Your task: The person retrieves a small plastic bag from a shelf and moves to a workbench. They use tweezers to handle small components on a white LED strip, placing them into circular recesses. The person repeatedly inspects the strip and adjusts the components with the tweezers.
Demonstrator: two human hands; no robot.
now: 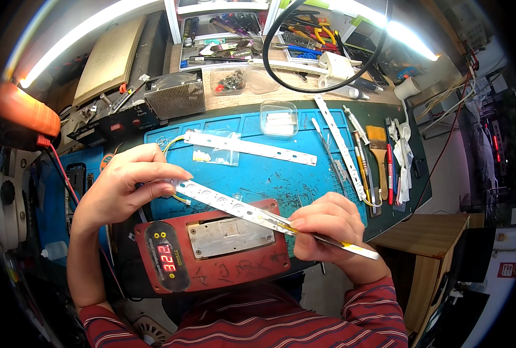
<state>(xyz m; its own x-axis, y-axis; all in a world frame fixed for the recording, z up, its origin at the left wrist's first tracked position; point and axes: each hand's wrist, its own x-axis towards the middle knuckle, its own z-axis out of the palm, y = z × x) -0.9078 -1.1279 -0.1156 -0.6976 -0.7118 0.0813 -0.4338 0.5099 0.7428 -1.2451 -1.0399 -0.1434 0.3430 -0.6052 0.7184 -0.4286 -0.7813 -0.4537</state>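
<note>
A white LED strip (226, 204) with a row of round lenses slants above a red heating station (235, 269). My left hand (131, 184) pinches its left end between thumb and fingertips. In my right hand (330, 226) is a pair of tweezers (359, 250), gripped by thumb and fingers, with its tips against the strip's right part. Whether those fingers also touch the strip, I cannot tell. Below the strip lies the station's metal heating plate (230, 238), beside a panel with a lit red display (166, 258).
On the blue mat (211, 119) lie a second white strip (264, 149), a small plastic bag (214, 153) and a clear box (279, 118). Another strip (340, 148), a brush (377, 142) and pens lie to the right. An orange tool (29, 110) stands at left; a black cable loop (269, 64) hangs above.
</note>
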